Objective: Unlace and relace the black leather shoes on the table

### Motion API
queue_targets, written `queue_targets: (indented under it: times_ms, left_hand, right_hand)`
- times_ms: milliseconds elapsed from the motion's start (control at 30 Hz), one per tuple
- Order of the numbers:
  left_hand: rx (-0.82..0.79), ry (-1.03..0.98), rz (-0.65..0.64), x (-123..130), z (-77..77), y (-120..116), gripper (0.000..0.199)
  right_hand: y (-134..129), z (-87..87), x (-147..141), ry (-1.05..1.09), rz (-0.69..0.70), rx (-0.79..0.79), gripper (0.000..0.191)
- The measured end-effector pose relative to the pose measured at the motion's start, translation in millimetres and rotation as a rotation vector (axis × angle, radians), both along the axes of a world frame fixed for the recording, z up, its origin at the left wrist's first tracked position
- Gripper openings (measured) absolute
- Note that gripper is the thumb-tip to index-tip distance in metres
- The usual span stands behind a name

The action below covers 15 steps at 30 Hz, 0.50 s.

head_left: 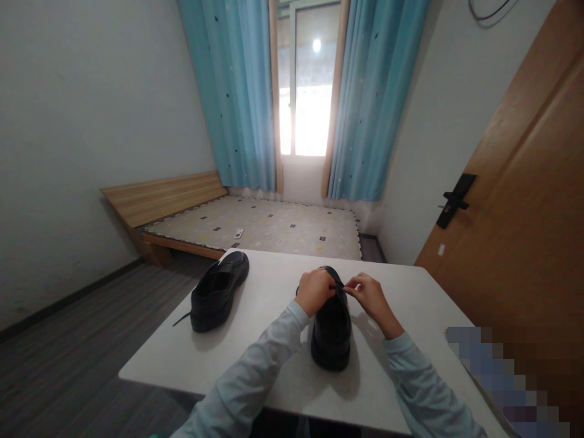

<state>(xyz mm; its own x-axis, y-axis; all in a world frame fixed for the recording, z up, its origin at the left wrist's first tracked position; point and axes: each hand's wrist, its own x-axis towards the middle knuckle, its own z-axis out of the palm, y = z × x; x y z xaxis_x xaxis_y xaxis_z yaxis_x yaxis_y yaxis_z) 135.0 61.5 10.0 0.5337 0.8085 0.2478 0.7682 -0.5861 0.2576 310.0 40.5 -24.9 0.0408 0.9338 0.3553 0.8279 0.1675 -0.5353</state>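
Observation:
A black shoe stands upright on the white table, its heel toward me and its toe pointing away. My left hand lies over the left side of its lacing, fingers closed on a dark shoelace. From the right, my right hand pinches the shoelace between thumb and fingertips, just above the shoe's upper. Part of the toe and lacing is hidden behind my left hand. A second black shoe sits on the table's left side, with a lace hanging out past its heel.
Beyond the table is a low bed with a patterned mattress and a wooden headboard; a small white remote-like object lies on it. Blue curtains frame a window. A wooden door stands at right. A pixelated patch covers the lower right.

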Motion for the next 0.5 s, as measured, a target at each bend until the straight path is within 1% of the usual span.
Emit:
queue_targets:
  times_ms: [167, 267, 367, 500]
  left_hand:
    - [-0.017, 0.002, 0.050, 3.6, -8.6, 2.1, 0.014]
    - [-0.020, -0.024, 0.055, 3.8, -11.3, 1.8, 0.014]
    - [-0.028, -0.075, 0.052, 2.1, -10.8, 1.2, 0.015]
    - [-0.028, -0.141, 0.045, -1.3, -6.0, -0.3, 0.014]
  right_hand:
    - [-2.8, 5.8, -4.2, 0.011, 0.041, 0.009, 0.010]
    - [-3.3, 7.6, -5.8, 0.038, 0.046, 0.007, 0.009]
    - [-1.6, 5.5, -6.4, 0.130, 0.055, -0.014, 0.007]
    - [1.9, 0.8, -6.7, 0.270, 0.077, -0.062, 0.016]
